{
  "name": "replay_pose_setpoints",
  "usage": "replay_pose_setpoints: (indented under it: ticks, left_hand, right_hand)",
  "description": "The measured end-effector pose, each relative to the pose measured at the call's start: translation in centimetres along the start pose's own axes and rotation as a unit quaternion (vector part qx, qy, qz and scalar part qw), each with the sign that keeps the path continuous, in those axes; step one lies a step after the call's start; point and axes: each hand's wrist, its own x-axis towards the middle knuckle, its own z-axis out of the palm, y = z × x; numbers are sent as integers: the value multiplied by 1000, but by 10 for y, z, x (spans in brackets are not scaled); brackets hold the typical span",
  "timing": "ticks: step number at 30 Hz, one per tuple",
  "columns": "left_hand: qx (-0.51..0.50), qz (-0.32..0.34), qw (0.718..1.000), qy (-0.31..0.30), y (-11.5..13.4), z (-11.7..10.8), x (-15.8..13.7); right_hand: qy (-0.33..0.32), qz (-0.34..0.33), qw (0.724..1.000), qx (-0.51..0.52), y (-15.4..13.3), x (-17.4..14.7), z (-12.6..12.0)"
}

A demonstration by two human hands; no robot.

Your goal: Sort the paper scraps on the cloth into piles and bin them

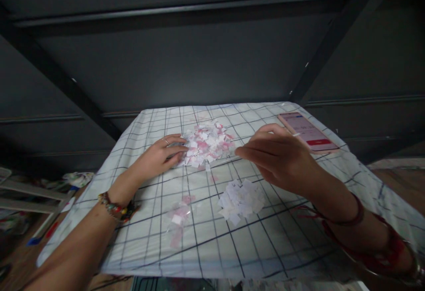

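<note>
A mixed pile of small white and pink paper scraps [207, 142] lies on the checked tablecloth [139, 242]. My left hand [168, 153] rests at the pile's left edge, its fingers stretched out and touching the scraps. To the right of the pile, my right hand [282, 158] is raised a little over the cloth. Its thumb and fingertips are pressed together in a pinch; anything between them is too small or hidden to make out. Nearer to me sits a pile of plain white paper pieces [241, 200]. Left of that lies a small group of pink and clear scraps [179, 220].
A phone [308, 131] with its screen lit lies at the table's back right, just beyond my right hand. A dark panelled wall [186, 60] stands directly behind the table. At the lower left is a pale slatted chair or rack [33, 204].
</note>
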Motion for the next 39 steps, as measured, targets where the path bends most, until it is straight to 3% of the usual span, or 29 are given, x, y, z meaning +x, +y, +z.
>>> replay_pose_setpoints:
  ticks: [7,14,25,30,35,39]
  left_hand:
    - [-1,1,1000,3,0,1,-1]
    - [-8,-6,1000,1,0,0,-1]
    - [-8,-4,1000,1,1,-1,-1]
    - [-2,-5,1000,-6,2,-2,-1]
    - [2,-3,1000,-7,2,-2,0]
    - [0,-7,1000,-5,0,-2,-1]
  right_hand:
    - [-14,14,999,-43,5,-2,1]
    - [15,11,1000,-16,-4,3,1]
    - [11,13,999,-32,7,-1,-3]
    - [-21,5,999,-24,8,-2,-5]
    - [-10,5,1000,16,4,-1,-5]
    - [-1,10,1000,-13,6,-2,-8]
